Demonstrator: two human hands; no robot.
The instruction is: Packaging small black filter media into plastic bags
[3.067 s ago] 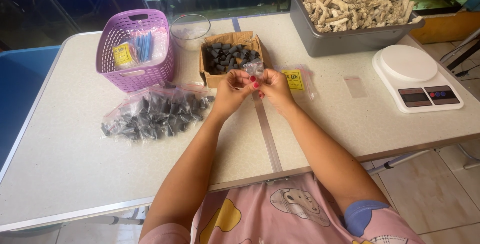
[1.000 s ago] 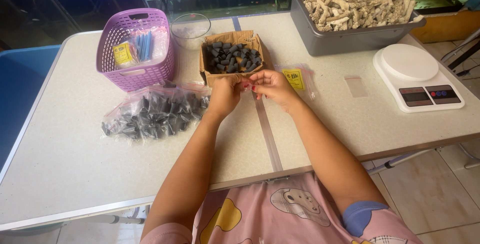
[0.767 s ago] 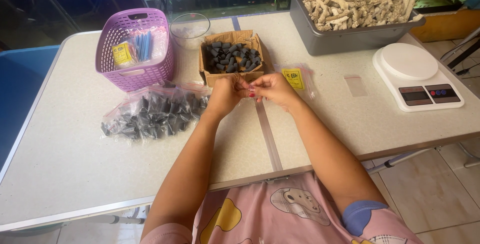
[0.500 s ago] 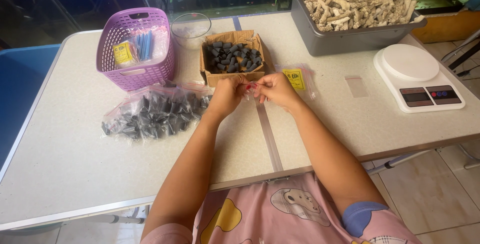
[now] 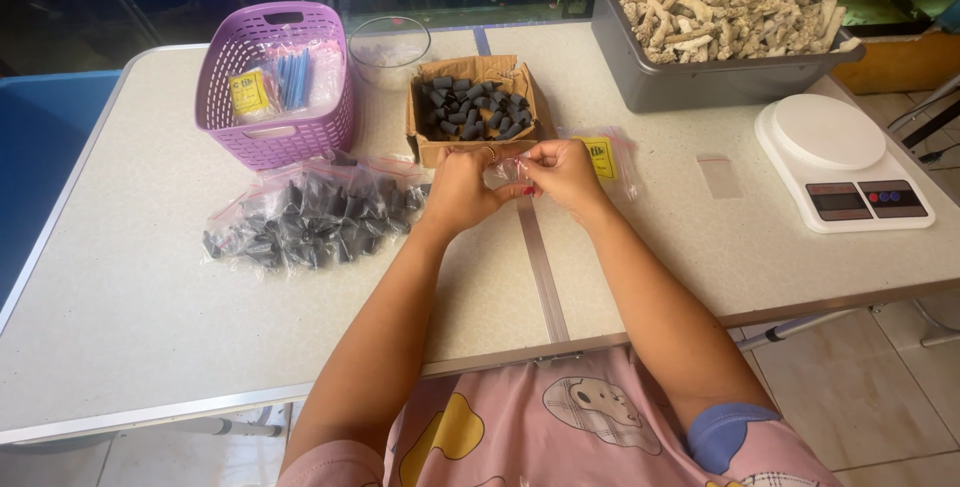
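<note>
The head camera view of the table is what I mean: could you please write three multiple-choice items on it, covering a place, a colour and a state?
1. Where is the kitchen scale?
A. At the table's right edge
B. Inside the basket
C. On the floor

2. What colour is the basket?
A. Green
B. Purple
C. Red

3. What state is the cardboard box in?
A. Taped shut
C. Flattened
B. Open, holding dark pieces

Answers:
1. A, it sits on the table below the grey tray.
2. B, its lattice walls are purple.
3. B, its flaps are up and dark pieces show, just beyond the left hand and right hand, which pinch a small clear bag.
</note>
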